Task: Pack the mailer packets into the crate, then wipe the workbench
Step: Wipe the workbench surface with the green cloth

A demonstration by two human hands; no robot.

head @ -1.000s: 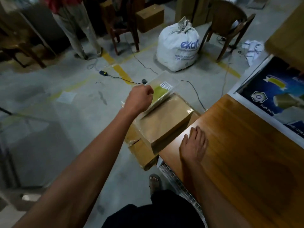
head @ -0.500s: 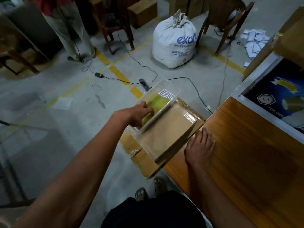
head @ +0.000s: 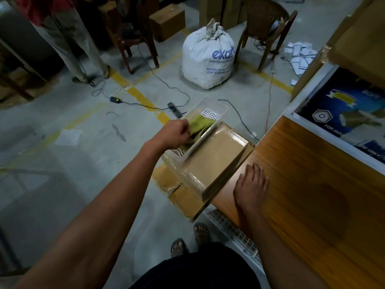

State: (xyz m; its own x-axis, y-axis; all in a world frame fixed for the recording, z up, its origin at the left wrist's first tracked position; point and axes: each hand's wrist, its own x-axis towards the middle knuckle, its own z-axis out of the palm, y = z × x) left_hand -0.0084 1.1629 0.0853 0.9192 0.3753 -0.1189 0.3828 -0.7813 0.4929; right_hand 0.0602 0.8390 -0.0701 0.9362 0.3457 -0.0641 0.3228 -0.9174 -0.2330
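Nearest, the right hand [head: 251,184] lies flat, fingers straight, on the corner of the wooden worktop [head: 312,195], holding nothing. Just beyond its fingertips sits a clear plastic crate [head: 205,140] on taped cardboard boxes [head: 183,197]; a brown mailer packet [head: 212,159] fills the compartment nearer that hand. Past the divider, the left hand [head: 175,133] reaches into the far compartment, fingers curled round a green cloth [head: 201,124]. By my reading, packing is done and the cloth is being fetched for wiping. To do this well, lift the cloth straight up so the light crate does not tip off the boxes, then carry it over to the worktop beside the right hand. Farther off stand a white woven sack [head: 208,57] and a chair [head: 264,28].
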